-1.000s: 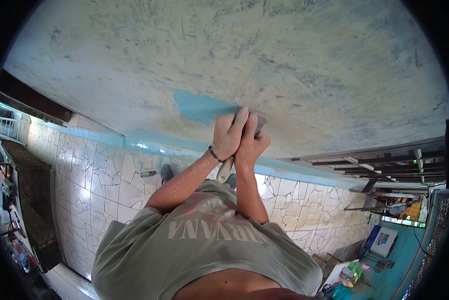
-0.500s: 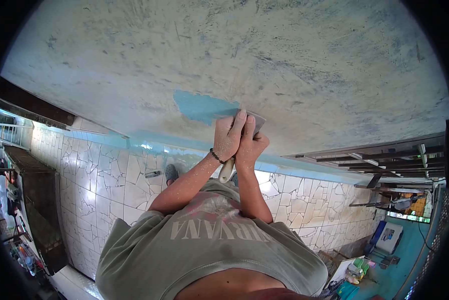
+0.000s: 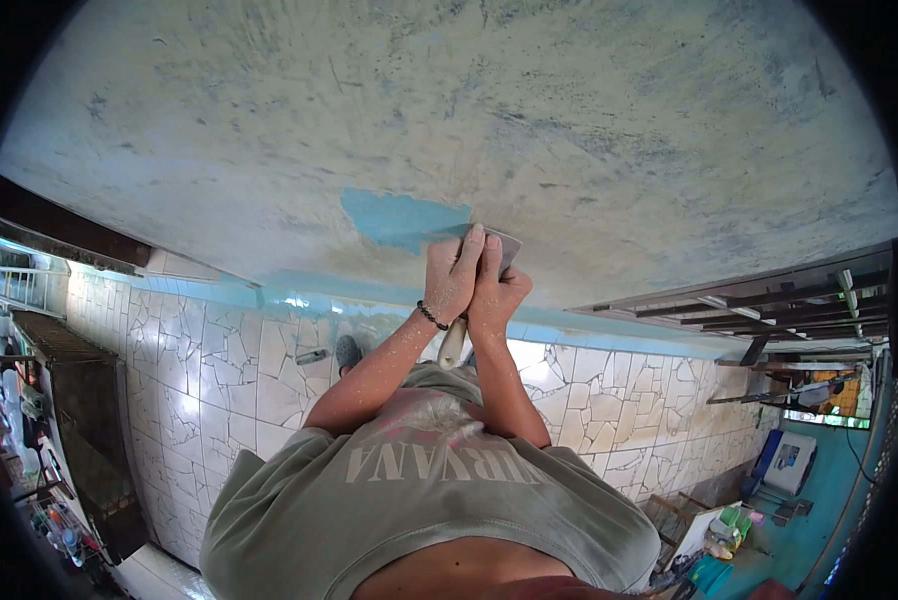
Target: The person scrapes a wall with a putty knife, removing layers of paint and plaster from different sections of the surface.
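Note:
Both my hands grip one scraper (image 3: 506, 247), its flat metal blade against the wall (image 3: 609, 130). My left hand (image 3: 451, 272) is closed round it, thumb pointing up along the tool, a dark beaded bracelet at the wrist. Pressed close beside it, my right hand (image 3: 497, 292) is closed too, its thumb on the blade. The pale handle (image 3: 453, 345) sticks out below, between my wrists. Left of the blade lies a patch of blue paint (image 3: 399, 218), ringed by scraped, pale, mottled surface. Whitish flakes cling to my hands and forearms.
Below the wall spreads a floor of cracked-pattern white tiles (image 3: 229, 360), with a small dark object (image 3: 312, 356) near my foot. A dark cabinet (image 3: 84, 420) stands left. Right are a slatted window (image 3: 769, 310), a blue-and-white box (image 3: 787, 463) and assorted items on a board.
My hands and the scraper have shifted slightly left and down in the view, and the view itself has moved a little. The blue patch's edge looks much the same.

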### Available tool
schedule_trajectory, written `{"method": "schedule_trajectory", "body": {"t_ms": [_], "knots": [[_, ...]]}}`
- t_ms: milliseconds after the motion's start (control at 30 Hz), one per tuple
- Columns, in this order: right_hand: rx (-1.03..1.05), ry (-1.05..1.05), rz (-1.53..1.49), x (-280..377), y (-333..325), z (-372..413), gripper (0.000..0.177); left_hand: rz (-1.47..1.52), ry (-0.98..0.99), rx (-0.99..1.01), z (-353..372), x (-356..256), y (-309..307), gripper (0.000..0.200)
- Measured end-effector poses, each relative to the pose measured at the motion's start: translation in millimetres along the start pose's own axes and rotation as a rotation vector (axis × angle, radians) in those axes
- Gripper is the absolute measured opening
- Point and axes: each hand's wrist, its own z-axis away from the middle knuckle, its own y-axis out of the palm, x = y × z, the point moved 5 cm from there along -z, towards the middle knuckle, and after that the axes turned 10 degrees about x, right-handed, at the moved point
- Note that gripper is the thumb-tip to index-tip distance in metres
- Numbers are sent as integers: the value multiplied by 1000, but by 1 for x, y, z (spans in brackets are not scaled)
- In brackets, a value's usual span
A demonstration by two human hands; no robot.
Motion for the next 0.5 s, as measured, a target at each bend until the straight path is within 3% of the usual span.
{"method": "schedule_trajectory", "body": {"t_ms": [100, 133, 267, 400, 500], "knots": [[20, -26, -2, 29, 0, 0, 52, 5, 144, -43, -10, -50, 0, 51], [35, -21, -26, 36, 1, -1, 52, 47, 97, -6, -10, -56, 0, 50], [20, -22, 15, 17, 1, -2, 52, 56, 68, 25, -3, -32, -2, 48], [10, 65, -27, 1, -2, 6, 48, 218, 121, -88, 15, -8, 10, 46], [22, 56, -53, 2, -1, 8, 47, 247, -1, 86, 7, 2, 1, 44]]}}
